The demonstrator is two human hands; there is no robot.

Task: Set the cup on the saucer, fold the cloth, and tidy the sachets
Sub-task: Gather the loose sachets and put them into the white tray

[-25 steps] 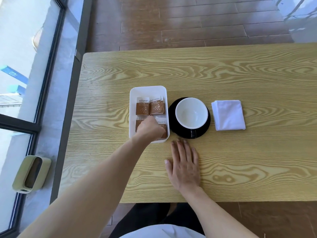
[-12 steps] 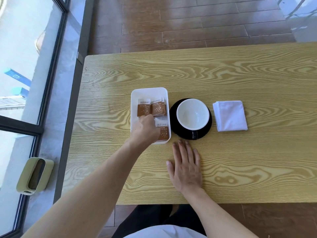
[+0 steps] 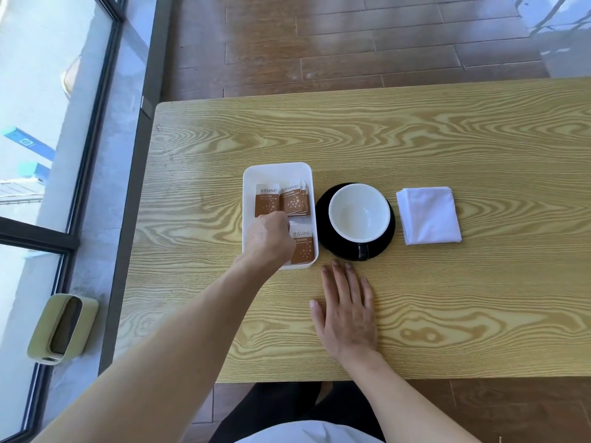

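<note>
Wood-grain counter: pale yellow-brown, carrying everything in the head view; its long edge is running left to right.
Tray: white, rectangular with rounded corners, sitting left of centre; its long axis is running away from the person.
Sachets: brown and white packets with white lettering, lying flat inside the tray. At the far end one single packet is lying beside an overlapping stack on its right, white printed ends pointing away from the person. One more is lying at the near right of the tray, the same way round, partly hidden by the left hand.
Left hand: reaching into the tray from the near side, knuckles up, fingers curling down among the sachets. Its grip is hidden under the hand, so I cannot tell whether it is pinching a packet.
Right hand: lying palm down on the counter just near of the saucer, fingers straight and slightly spread, pointing away from the person, holding nothing.
Cup: white inside, black outside, standing upright on the saucer, its black handle pointing toward the person.
Saucer: black and round, just right of the tray.
Cloth: white, folded into a near-square, lying flat right of the saucer and apart from it.
Surroundings: dark wooden floor beyond the counter, window glass at left.
</note>
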